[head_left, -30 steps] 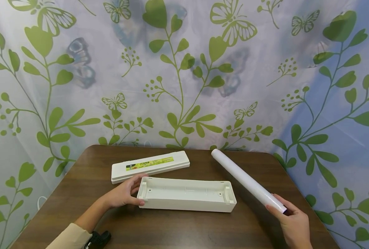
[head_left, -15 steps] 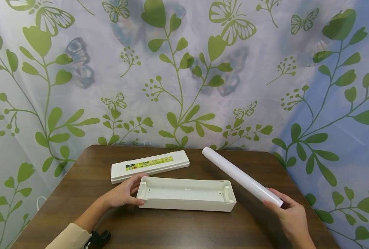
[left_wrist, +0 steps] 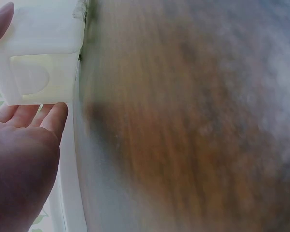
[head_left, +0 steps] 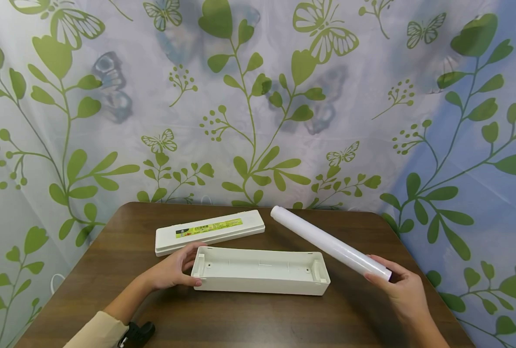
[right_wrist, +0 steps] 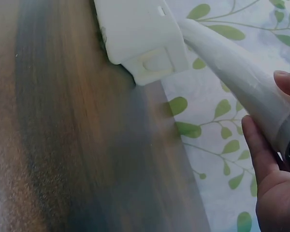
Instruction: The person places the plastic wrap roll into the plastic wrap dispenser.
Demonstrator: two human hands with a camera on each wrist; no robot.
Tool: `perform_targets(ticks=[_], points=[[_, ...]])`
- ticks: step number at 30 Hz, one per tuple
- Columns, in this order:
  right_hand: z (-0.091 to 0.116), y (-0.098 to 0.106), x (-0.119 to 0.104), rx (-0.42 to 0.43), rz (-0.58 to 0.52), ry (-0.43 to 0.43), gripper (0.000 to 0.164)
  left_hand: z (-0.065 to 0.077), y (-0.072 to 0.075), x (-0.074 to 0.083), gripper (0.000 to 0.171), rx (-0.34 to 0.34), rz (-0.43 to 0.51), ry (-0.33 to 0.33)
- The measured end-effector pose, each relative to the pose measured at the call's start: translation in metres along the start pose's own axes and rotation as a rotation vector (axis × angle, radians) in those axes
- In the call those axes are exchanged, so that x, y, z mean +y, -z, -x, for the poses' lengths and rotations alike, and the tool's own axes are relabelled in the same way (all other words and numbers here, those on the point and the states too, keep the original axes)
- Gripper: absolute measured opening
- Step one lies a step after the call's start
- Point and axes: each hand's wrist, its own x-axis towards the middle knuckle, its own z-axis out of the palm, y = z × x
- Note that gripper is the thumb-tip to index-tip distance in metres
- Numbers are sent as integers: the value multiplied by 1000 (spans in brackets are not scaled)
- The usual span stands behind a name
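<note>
An open-topped white plastic box [head_left: 262, 286], long and narrow, stands on the table in the head view. My left hand [head_left: 170, 272] grips its left end, thumb at the front and fingers behind; in the left wrist view the fingertips [left_wrist: 55, 118] lie against the box's end wall. To the right, my right hand [head_left: 400, 289] holds the near end of a white roll of plastic wrap [head_left: 329, 240] between thumb and fingers. The roll slants up and left, its far end behind the box. The right wrist view shows the hollow, dark end of the roll [right_wrist: 246, 89].
Behind the box lies a white lid [head_left: 212, 229] with a yellow-green label, tilted slightly on the brown wooden table [head_left: 240, 319]. A curtain [head_left: 258, 121] with green leaves and butterflies hangs at the table's back edge. A black wrist strap [head_left: 138, 334] shows by the left sleeve.
The right hand has carried the roll of plastic wrap leftward, bringing its far end nearer to the lid. My left hand and the box stay in place.
</note>
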Motion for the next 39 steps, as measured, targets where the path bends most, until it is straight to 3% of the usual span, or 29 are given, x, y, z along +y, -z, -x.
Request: perform_targets(ticks=[15, 24, 39], points=[[-13, -7, -3, -141, 45, 80, 49, 0, -2, -2, 98, -2, 19, 0], [-26, -11, 1, -212, -121, 101, 44, 0, -2, -1, 98, 2, 14, 2], [-51, -19, 17, -386, -273, 185, 42, 0, 0, -2, 96, -3, 22, -8]])
